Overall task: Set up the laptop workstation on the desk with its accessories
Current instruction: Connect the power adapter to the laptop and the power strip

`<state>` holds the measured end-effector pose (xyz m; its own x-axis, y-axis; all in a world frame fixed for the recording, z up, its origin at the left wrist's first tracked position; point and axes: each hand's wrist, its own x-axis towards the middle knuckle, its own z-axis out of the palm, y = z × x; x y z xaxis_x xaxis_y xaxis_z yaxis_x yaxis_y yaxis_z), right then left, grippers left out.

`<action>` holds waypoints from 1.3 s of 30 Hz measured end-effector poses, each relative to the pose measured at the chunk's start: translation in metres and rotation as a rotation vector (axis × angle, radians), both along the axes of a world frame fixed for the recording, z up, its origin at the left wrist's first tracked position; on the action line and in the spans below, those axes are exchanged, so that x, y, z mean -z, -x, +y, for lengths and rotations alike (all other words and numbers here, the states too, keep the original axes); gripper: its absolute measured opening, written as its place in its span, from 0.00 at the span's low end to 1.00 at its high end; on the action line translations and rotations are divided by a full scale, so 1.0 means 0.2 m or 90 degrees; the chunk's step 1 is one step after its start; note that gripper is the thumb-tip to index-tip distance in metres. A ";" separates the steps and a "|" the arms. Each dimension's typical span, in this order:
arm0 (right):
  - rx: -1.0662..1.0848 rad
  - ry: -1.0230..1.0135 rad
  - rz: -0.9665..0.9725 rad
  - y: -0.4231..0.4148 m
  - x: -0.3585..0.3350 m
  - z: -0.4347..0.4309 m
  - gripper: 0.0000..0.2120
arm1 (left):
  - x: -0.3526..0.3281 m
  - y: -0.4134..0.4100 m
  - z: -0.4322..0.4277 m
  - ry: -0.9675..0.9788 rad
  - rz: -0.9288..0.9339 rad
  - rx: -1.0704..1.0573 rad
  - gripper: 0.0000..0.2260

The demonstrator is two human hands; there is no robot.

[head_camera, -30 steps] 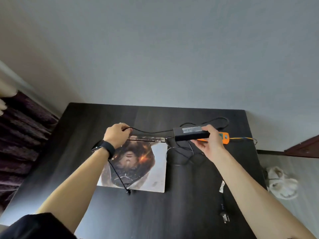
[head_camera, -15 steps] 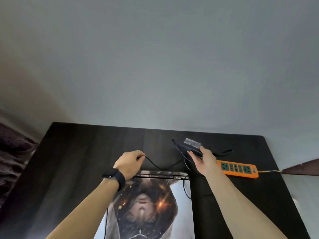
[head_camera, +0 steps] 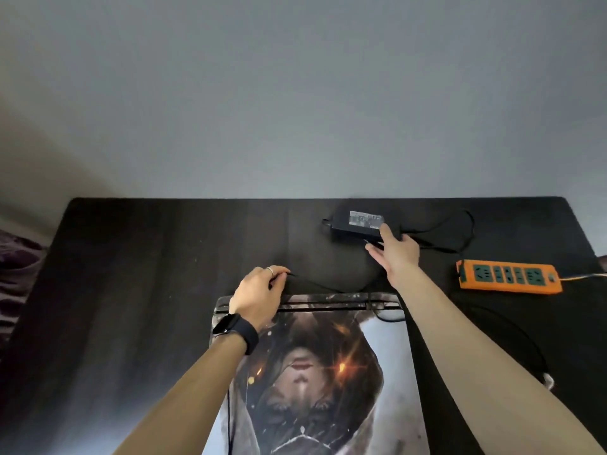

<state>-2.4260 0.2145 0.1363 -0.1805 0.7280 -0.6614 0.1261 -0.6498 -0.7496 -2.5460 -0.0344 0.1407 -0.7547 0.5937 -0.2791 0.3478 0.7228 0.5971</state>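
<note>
A closed laptop with a printed picture on its lid lies on the dark desk in front of me. Just behind its hinge edge, my left hand pinches the thin black cable. That cable runs right toward the black power adapter, which lies near the desk's far edge. My right hand grips the adapter's right end, thumb on top and fingers along its front. An orange power strip lies to the right of that hand.
More black cable loops behind the power strip. Another dark cord with a white end lies at the desk's right front. A grey wall stands directly behind the desk. Purple patterned fabric shows at the left.
My right hand carried the adapter away from me and down near the desk's far edge. My left hand kept its pinch on the cable. The view shifted closer over the laptop.
</note>
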 end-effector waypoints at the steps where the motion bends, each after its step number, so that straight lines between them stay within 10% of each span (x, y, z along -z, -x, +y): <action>1: -0.046 -0.067 -0.059 -0.02 -0.02 -0.05 0.31 | 0.01 -0.01 0.01 0.009 0.014 -0.001 0.10; 6: -0.303 -0.395 -0.238 -0.39 -0.18 -0.49 0.31 | 0.06 -0.08 -0.02 0.016 0.099 0.010 0.16; 17: -0.583 -0.467 -0.595 -0.66 -0.06 -0.37 0.19 | -0.01 -0.31 -0.29 0.287 0.230 -0.134 0.21; 28: -0.454 -0.475 -0.579 -0.52 -0.02 -0.16 0.15 | -0.15 -0.16 0.12 -0.132 -0.404 -0.340 0.08; 39: -0.591 -0.507 -0.349 -0.66 -0.08 -0.42 0.12 | -0.16 -0.02 0.53 -0.339 -0.615 -0.461 0.06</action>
<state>-2.2934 0.1303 0.1518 -0.6650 0.6989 -0.2634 0.6832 0.4268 -0.5925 -2.5414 0.0718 0.1721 -0.5761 0.3463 -0.7404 -0.7393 0.1657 0.6527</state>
